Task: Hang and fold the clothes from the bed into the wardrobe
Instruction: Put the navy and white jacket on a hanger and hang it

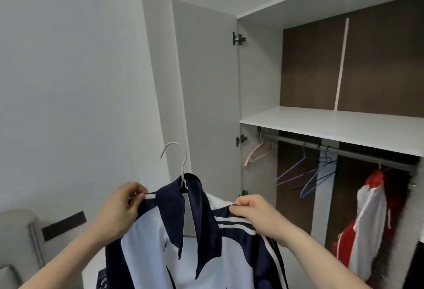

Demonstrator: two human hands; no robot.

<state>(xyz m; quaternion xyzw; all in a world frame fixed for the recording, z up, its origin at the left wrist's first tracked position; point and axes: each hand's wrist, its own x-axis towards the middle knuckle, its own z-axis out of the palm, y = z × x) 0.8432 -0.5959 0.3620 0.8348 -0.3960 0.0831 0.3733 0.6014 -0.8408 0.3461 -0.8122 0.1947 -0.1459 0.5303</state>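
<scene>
Two hands hold one jacket (183, 242) up in front of the open wardrobe (332, 123). Our left hand (121, 208) pinches the shoulder at 9 o'clock of the collar, fingers curled on the fabric; our right hand (257, 213) pinches the other shoulder at 3 o'clock. We note the navy-and-white jacket sits on a white hanger (181, 164), hook up at 12 o'clock. At 3 o'clock, the rail (344, 150) carries bare hangers (305, 174) and a red-and-white garment (376, 220).
</scene>
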